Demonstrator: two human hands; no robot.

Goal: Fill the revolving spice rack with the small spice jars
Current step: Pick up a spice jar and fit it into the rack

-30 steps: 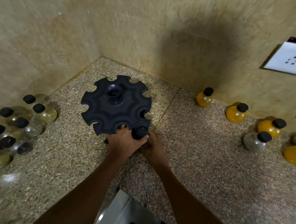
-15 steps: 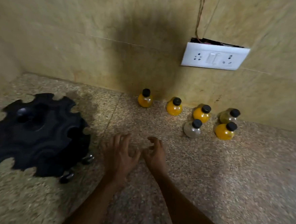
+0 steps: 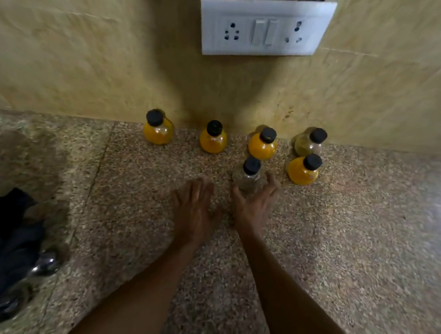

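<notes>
Clear spice jar [image 3: 248, 178] between spread right hand [image 3: 253, 206] fingers.

Right hand [image 3: 253, 205]: centre of the frame, fingers spread around the clear jar [image 3: 248, 178], thumb and fingers at its sides.
Left hand [image 3: 193, 207]: just left of the right, fingers straight over the bench [image 3: 353, 228].
Yellow jars [image 3: 213, 137]: row along the wall, upper centre.
Spice rack [image 3: 2, 243]: black, lower left edge, blurred.
Socket plate [image 3: 265, 26]: top centre.
</notes>
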